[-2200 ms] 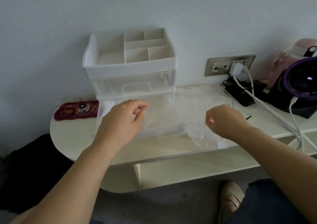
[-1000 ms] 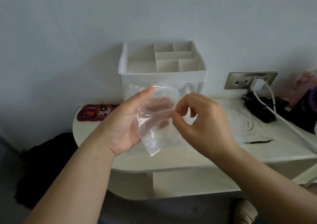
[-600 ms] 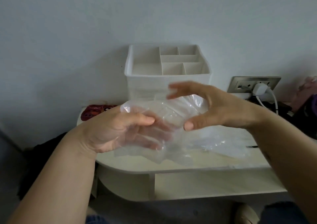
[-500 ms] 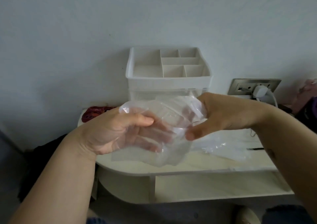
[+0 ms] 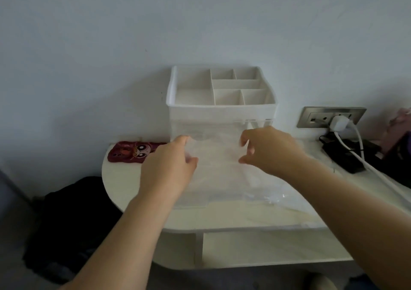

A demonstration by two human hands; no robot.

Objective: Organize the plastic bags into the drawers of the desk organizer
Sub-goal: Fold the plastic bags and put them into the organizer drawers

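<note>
your left hand [image 5: 169,169] and right hand [image 5: 270,150] reach forward side by side over the pulled-out clear drawer [image 5: 195,204] at the bottom of the white plastic desk organizer [image 5: 222,108]. stretched between them is a thin clear plastic bag [image 5: 214,149]. its long axis runs left to right, directly above the drawer's open mouth, so the coming move looks like a short drop straight down rather than a reach. the left hand's thumb and forefinger pinch the bag's left edge. the right hand's fingers curl around its right edge with the thumb below, though motion blur softens the detail. both hands are about equally near the drawer. the bag is nearly invisible: pale, filmy, slightly crinkled, with the organizer showing through it. more loose clear plastic bags [image 5: 278,197] lie in a heap on the white rounded desk [image 5: 133,192], just right of the drawer, under your right forearm.
</note>
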